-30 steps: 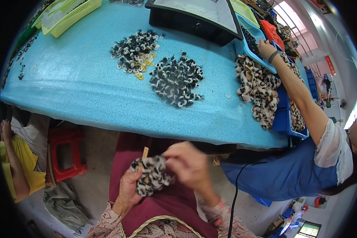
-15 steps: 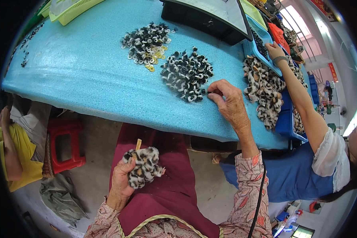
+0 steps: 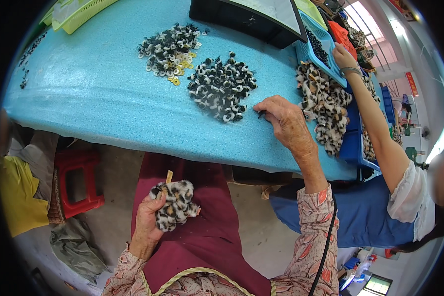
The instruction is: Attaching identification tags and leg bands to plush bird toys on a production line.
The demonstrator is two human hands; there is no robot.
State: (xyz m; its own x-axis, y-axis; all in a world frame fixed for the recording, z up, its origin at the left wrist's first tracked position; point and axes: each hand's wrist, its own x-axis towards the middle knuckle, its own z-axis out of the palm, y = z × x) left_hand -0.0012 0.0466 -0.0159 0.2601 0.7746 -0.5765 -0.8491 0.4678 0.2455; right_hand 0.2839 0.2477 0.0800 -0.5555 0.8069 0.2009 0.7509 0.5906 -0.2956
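In my left hand [image 3: 146, 223], held over my lap, is a spotted black, white and tan plush piece [image 3: 176, 206]. A short yellowish tab [image 3: 169, 176] sticks up from its top. My right hand [image 3: 290, 127] is above the blue tabletop, thumb and forefinger pinching a small black piece [image 3: 262, 114]; its exact shape is too small to make out. Just left of those fingers lies a heap of black-and-white toy eyes [image 3: 222, 89]. Farther back on the left is a second heap [image 3: 165, 52] of similar eyes with black lash-like fringes, mixed with yellow rings [image 3: 182, 64].
A black tray [image 3: 246, 22] stands at the back. On the right, spotted plush pieces [image 3: 328, 113] lie beside blue bins [image 3: 352, 148]. A co-worker's hand [image 3: 344, 58] is at a light blue basket [image 3: 313, 44] of small black parts. A red stool [image 3: 79, 182] stands below left.
My right hand has drawn away from the near heap of eyes, slightly rightward, with the small black piece in its fingertips. My left hand still holds the plush piece. The view has shifted slightly.
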